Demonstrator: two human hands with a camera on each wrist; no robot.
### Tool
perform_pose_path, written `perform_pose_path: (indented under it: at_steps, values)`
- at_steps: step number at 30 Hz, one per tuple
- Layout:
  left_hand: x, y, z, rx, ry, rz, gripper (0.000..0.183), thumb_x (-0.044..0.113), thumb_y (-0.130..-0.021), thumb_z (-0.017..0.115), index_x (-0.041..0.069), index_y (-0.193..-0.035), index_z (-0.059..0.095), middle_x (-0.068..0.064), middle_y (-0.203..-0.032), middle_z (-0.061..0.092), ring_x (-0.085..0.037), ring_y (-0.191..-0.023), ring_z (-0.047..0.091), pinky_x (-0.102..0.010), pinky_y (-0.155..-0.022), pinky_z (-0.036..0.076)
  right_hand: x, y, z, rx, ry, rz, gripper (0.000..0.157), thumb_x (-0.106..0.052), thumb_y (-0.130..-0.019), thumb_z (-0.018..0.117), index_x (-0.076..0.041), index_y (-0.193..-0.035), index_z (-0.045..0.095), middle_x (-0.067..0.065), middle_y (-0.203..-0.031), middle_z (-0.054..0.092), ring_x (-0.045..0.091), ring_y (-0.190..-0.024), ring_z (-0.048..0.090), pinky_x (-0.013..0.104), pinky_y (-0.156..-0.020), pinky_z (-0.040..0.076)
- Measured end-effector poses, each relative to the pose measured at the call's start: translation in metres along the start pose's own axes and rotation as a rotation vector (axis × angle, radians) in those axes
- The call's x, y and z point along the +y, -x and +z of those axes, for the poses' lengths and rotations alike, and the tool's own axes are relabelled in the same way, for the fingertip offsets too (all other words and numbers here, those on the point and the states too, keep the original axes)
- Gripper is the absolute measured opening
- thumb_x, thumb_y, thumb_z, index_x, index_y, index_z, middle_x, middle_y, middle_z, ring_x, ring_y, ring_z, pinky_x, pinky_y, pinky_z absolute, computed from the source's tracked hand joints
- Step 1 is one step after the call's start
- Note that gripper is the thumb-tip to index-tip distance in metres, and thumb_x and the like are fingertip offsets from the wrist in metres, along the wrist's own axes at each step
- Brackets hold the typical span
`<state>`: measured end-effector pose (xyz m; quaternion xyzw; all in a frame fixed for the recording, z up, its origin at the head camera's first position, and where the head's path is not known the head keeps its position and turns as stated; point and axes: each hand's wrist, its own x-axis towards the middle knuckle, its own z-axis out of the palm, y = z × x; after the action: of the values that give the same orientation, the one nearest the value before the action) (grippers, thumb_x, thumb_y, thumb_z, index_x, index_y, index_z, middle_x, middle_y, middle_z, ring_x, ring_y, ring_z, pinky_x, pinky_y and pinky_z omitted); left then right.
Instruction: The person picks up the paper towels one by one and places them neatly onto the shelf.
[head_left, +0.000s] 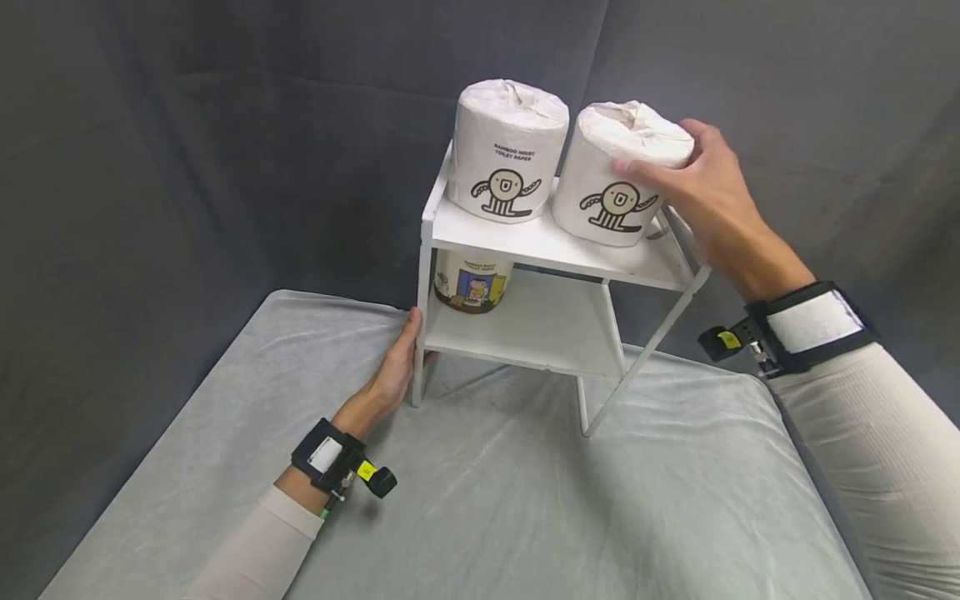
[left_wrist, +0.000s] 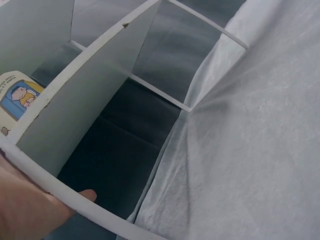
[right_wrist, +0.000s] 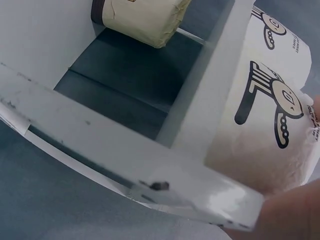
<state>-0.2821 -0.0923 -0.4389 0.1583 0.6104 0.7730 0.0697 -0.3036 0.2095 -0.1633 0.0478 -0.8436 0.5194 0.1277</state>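
Note:
My right hand (head_left: 712,187) grips a wrapped toilet paper roll (head_left: 611,196), thumb across its front and fingers round the far right side. This roll stands slightly tilted at the right of the top board of a white two-tier shelf (head_left: 517,321). To its left, a second wrapped roll (head_left: 510,150) with the same cartoon figure stands upright. Low on the left, my left hand (head_left: 393,371) holds the shelf's front left leg (head_left: 422,333); a fingertip (left_wrist: 89,195) shows past the leg in the left wrist view.
On the lower board, at the left, is another roll (head_left: 474,283) with a coloured picture, its top hidden by the upper board. The shelf stands on a grey cloth (head_left: 510,500) before a dark curtain (head_left: 262,150). Its right leg (head_left: 637,362) slants down toward the front.

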Motion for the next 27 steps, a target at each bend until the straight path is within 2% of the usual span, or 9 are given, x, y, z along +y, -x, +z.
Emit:
perform_pose_path:
  at_steps: [4, 7, 12, 17, 23, 27]
  values:
    - [0.001, 0.0, -0.001, 0.003, 0.004, -0.001, 0.087, 0.072, -0.093, 0.021, 0.024, -0.159, -0.008, -0.002, -0.165, -0.001, -0.018, -0.149, 0.002, -0.055, -0.117, 0.01, -0.002, 0.003, -0.004, -0.01, 0.024, 0.019, 0.103, -0.035, -0.078, 0.08, -0.01, -0.156, 0.019, 0.007, -0.133, 0.05, 0.018, -0.122, 0.051, 0.032, -0.111, 0.033]
    - [0.001, -0.001, -0.002, 0.007, 0.015, -0.006, 0.088, 0.071, -0.093, 0.022, 0.022, -0.159, -0.01, -0.003, -0.165, -0.005, -0.019, -0.149, -0.001, -0.057, -0.117, 0.01, -0.002, 0.005, -0.005, -0.013, 0.046, 0.028, 0.107, -0.038, -0.079, 0.078, -0.012, -0.159, 0.011, 0.01, -0.141, 0.045, 0.02, -0.127, 0.047, 0.032, -0.114, 0.03]
    - [0.002, -0.001, -0.005, 0.008, 0.011, -0.022, 0.091, 0.072, -0.093, 0.024, 0.019, -0.159, -0.009, -0.006, -0.165, -0.004, -0.021, -0.15, 0.0, -0.055, -0.117, 0.012, -0.002, 0.008, -0.007, -0.023, 0.046, 0.027, 0.107, -0.038, -0.081, 0.077, -0.014, -0.159, 0.009, 0.014, -0.151, 0.039, 0.02, -0.133, 0.043, 0.033, -0.116, 0.027]
    - [0.003, 0.001, -0.011, -0.006, -0.004, -0.026, 0.089, 0.068, -0.095, 0.023, 0.014, -0.159, -0.006, -0.011, -0.165, 0.001, -0.026, -0.15, 0.003, -0.059, -0.117, 0.01, 0.0, 0.012, -0.013, -0.022, 0.083, 0.03, 0.104, -0.043, -0.082, 0.074, -0.018, -0.16, 0.009, 0.014, -0.157, 0.034, 0.019, -0.136, 0.038, 0.038, -0.117, 0.024]
    - [0.007, 0.008, -0.019, -0.014, -0.096, -0.003, 0.081, 0.06, -0.1, 0.02, 0.01, -0.16, 0.0, -0.012, -0.166, 0.0, -0.031, -0.15, 0.003, -0.056, -0.118, 0.008, 0.005, 0.02, -0.02, -0.013, 0.136, 0.012, 0.102, -0.045, -0.083, 0.072, -0.019, -0.16, 0.01, 0.011, -0.16, 0.03, 0.017, -0.143, 0.033, 0.038, -0.118, 0.025]
    - [0.012, 0.015, -0.025, 0.018, -0.181, -0.029, 0.08, 0.057, -0.101, 0.021, 0.006, -0.159, -0.001, -0.013, -0.166, -0.004, -0.028, -0.151, -0.002, -0.053, -0.119, 0.006, 0.008, 0.027, -0.029, 0.003, 0.222, 0.005, 0.099, -0.05, -0.084, 0.069, -0.022, -0.16, 0.012, 0.007, -0.162, 0.027, 0.018, -0.145, 0.029, 0.043, -0.117, 0.025]
